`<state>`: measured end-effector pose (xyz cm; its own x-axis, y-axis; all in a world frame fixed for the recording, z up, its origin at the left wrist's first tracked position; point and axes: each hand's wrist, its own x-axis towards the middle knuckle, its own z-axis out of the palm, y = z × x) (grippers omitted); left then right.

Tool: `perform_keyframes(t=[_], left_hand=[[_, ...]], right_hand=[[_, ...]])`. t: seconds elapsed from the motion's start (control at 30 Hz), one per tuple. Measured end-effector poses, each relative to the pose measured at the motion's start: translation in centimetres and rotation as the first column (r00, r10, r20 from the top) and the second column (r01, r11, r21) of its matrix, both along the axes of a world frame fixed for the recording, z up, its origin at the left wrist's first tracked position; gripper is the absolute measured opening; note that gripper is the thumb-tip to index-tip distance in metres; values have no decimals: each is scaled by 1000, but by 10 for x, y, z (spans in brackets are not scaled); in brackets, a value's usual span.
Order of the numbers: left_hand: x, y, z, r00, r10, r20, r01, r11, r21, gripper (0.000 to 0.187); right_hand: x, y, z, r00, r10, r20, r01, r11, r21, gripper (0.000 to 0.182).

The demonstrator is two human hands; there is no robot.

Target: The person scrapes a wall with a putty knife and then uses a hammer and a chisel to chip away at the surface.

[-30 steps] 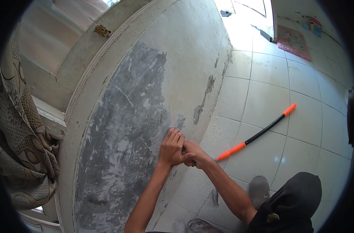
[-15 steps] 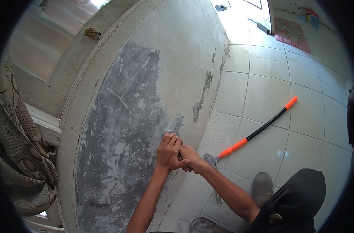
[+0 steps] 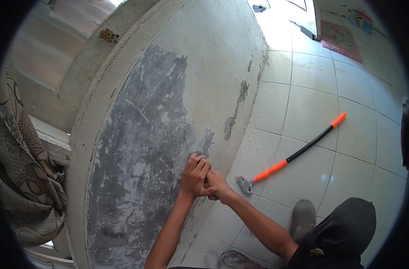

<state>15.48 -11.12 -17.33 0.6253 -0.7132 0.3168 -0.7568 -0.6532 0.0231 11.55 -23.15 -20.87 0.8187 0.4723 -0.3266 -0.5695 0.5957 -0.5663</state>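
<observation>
My left hand is closed over the front of a scraper, its fingers pressed down near the wall. A small piece of the scraper's metal blade shows beyond the fingertips, against the wall. Wrapped round the handle just behind is my right hand, touching the left. Most of the handle is hidden by both hands. The blade lies at the border between a bare grey patch and the cream paint of the wall.
On the tiled floor to the right lies a long-handled tool, orange and black with a grey metal head. Pale dust and flakes line the wall's foot. A patterned curtain hangs at left. A pink mat lies far right.
The view has shifted slightly, and a bit more of the scraper's blade shows past my left fingers. Both hands keep their hold in nearly the same place.
</observation>
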Motion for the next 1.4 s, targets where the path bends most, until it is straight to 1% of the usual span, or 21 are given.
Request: perform_keyframes(t=[0.13,0.2,0.27,0.33,0.4,0.53,0.6,0.63,0.77,0.83,0.87,0.93,0.97,1.0,1.07,1.1,1.17,1.2,1.27,1.33,1.4], left_hand=[[9,-10,1,1000,29,-6,-29,999,20,99],[21,-21,4,1000,31,0,-31,999,20,99],[32,-33,8,997,69,-31,-67,996,65,100],[35,-43,3,996,91,-16,-90,996,9,102],[38,-44,5,995,93,-32,-92,995,35,103],[47,-44,7,995,97,-30,-95,994,59,104],[51,-41,8,999,29,-15,-28,997,73,105],[50,-39,11,998,38,-43,-33,994,102,102],[38,-29,13,999,-44,21,42,995,90,92],[18,-26,10,994,-32,-101,22,995,-99,79],[14,-20,10,994,-34,-100,25,995,-91,79],[10,-13,11,981,-125,-149,117,991,-58,71],[11,-12,7,979,-127,-161,120,991,-53,71],[12,-14,6,979,-125,-158,114,990,-76,71],[15,-17,3,981,-120,-149,102,987,-124,72],[17,-19,0,980,-121,-155,102,987,-125,72],[22,-24,-9,991,-97,-90,76,976,-206,75],[27,-25,-9,990,-98,-97,76,975,-208,75],[44,-29,-6,992,-96,-78,80,980,-181,75],[72,-51,6,993,-107,-51,93,971,-222,69],[98,-80,23,998,-68,10,69,973,-222,64]], right_hand=[[10,-15,0,998,39,44,-36,997,-67,38],[22,-26,3,1000,2,31,-1,999,-45,33],[38,-38,-8,987,84,140,-79,996,-40,28],[43,-53,5,990,85,111,-78,995,-61,23],[42,-52,2,990,38,138,-32,998,-48,25],[50,-50,-1,993,59,104,-53,996,-66,27],[54,-43,-8,998,60,4,-59,997,-52,23],[53,-41,-11,998,54,29,-55,998,27,23],[40,-22,-3,999,-35,34,34,999,29,25],[31,-13,3,993,-117,-1,117,993,9,20],[25,-9,2,993,-119,1,119,993,16,20],[13,-6,2,997,-62,37,65,992,-106,22],[12,-1,3,992,-107,-72,101,992,-80,22],[14,-3,-2,990,-108,-86,102,992,-77,22],[22,-10,-14,1000,31,-3,-32,998,-60,26],[23,-9,-20,1000,30,-9,-31,998,-60,26],[29,-7,-29,993,-12,115,34,981,-190,30],[33,-9,-27,994,-13,108,33,981,-193,30],[46,-22,-7,967,-33,253,90,972,-218,35],[75,-48,9,986,-19,166,45,987,-153,32],[105,-73,13,940,-70,335,113,987,-110,24]])
